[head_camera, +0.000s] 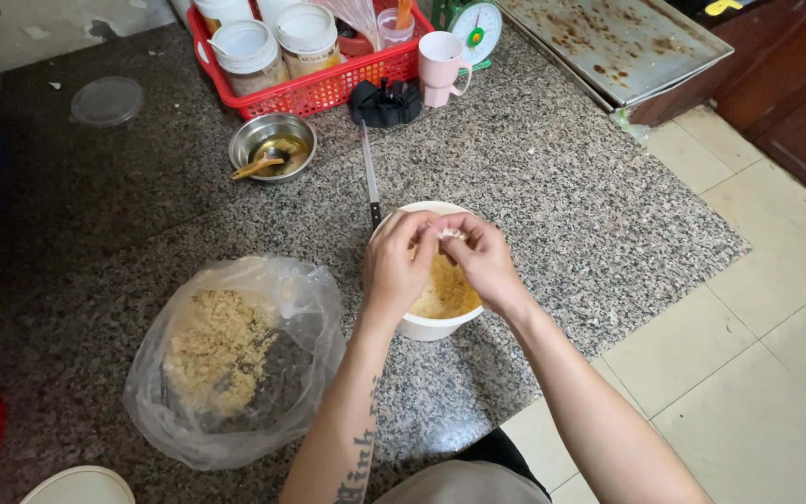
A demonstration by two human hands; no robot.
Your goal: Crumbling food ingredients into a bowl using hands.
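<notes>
My left hand (397, 264) and my right hand (483, 259) meet above a white bowl (431, 327) on the speckled granite slab (552, 177). Between their fingertips both hands pinch a small whitish piece (447, 233), perhaps a garlic clove. The bowl holds pale yellow peeled pieces (445, 291). Left of the bowl lies an open clear plastic bag (300, 308) with crumbly beige bits (212, 345) inside.
A knife (369, 177) lies behind the bowl. Further back stand a steel bowl with a spoon (272, 146), a red basket of jars (328, 89), a pink cup (440, 65), a green scale (474, 30) and a metal tray (608, 42). Tiled floor lies to the right.
</notes>
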